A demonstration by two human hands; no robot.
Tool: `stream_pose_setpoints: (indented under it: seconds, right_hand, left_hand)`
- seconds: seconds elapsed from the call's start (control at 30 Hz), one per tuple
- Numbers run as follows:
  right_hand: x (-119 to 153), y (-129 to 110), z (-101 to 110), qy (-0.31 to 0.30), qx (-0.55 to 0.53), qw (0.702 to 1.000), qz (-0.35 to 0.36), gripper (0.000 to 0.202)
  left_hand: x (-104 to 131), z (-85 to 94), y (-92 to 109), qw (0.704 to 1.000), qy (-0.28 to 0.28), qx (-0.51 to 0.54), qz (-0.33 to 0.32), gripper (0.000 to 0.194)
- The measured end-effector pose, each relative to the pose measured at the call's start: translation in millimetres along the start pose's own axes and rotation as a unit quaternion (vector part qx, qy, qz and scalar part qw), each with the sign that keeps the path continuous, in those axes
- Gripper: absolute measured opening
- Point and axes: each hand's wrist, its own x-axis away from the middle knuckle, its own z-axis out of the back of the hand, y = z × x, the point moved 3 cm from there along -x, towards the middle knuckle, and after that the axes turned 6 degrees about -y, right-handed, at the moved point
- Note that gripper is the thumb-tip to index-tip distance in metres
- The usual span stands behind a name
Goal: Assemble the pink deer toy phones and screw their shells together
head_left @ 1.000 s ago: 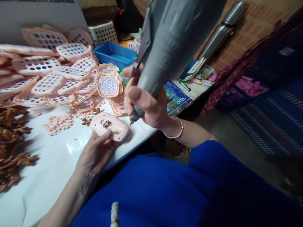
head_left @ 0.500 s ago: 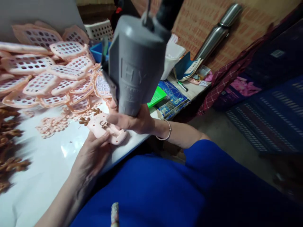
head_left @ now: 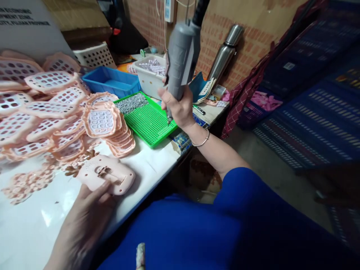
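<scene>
pink casing point(head_left: 116, 170) snug in left fingers point(head_left: 106, 200), thumb point(head_left: 98, 190) atop; screwdriver point(head_left: 178, 56) within tight right fingers point(head_left: 172, 104)

Wearer: royal-blue top point(head_left: 174, 232), plain fabric, darker in shade toward the right side. Right short sleeve point(head_left: 244, 191) same blue, loose, hem near elbow. Right hand point(head_left: 181, 108) bare; thin pale metallic-looking bangle point(head_left: 201, 144) at that wrist, round, small bump on band. Left hand point(head_left: 91, 212) bare, visible wrist and forearm bare too.

The screwdriver point(head_left: 179, 56) is grey, the casing point(head_left: 113, 173) pale pink
</scene>
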Motion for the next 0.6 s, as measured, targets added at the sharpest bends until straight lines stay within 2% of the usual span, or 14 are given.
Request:
stream_pose_setpoints:
  seconds: [0.1,0.2,0.6]
  right_hand:
    - [-12,25,16,0.045,0.039,0.998,-0.018,0.044]
    - [-13,36,21,0.042,0.068,0.997,-0.018,0.039]
    - [-8,42,20,0.034,0.059,0.998,0.003,0.052]
  left_hand:
    - [1,-1.7,1,1.0,-0.018,-0.01,-0.014,0.036]
    - [3,-3.9,3,0.999,-0.022,-0.026,-0.012,0.035]
    - [7,-5.4,4,1.0,-0.015,-0.017,0.0,0.032]
